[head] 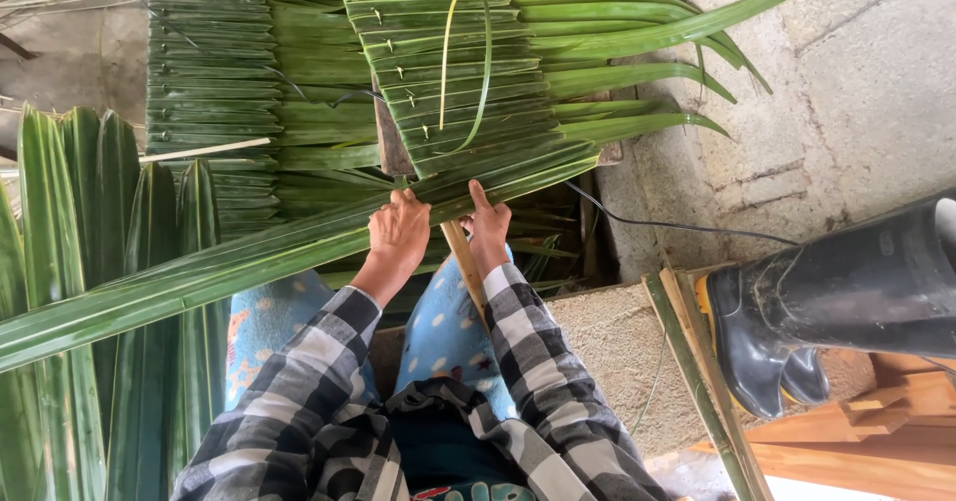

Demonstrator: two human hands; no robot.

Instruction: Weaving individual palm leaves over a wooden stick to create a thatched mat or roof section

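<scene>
Over the lap, left hand (398,230) and right hand (487,224) — grips pinching one long, glossy palm leaf (199,277); stitched leaf panel (458,73) beyond.

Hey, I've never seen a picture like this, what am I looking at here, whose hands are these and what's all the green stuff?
This is one picture from a camera worn on a person's head, looking down at their own lap and hands. There is no machine. The checked sleeves belong to that person, who sits with blue spotted cloth over the knees.

The left hand and right hand both press on a long green palm leaf that runs across the picture from lower left. A thin wooden slat shows between the hands.

Above them lies a panel of folded leaves, pinned in overlapping rows. More loose leaves lie at the left. At the right, on the concrete floor, stand black rubber boots and some wooden strips.
</scene>
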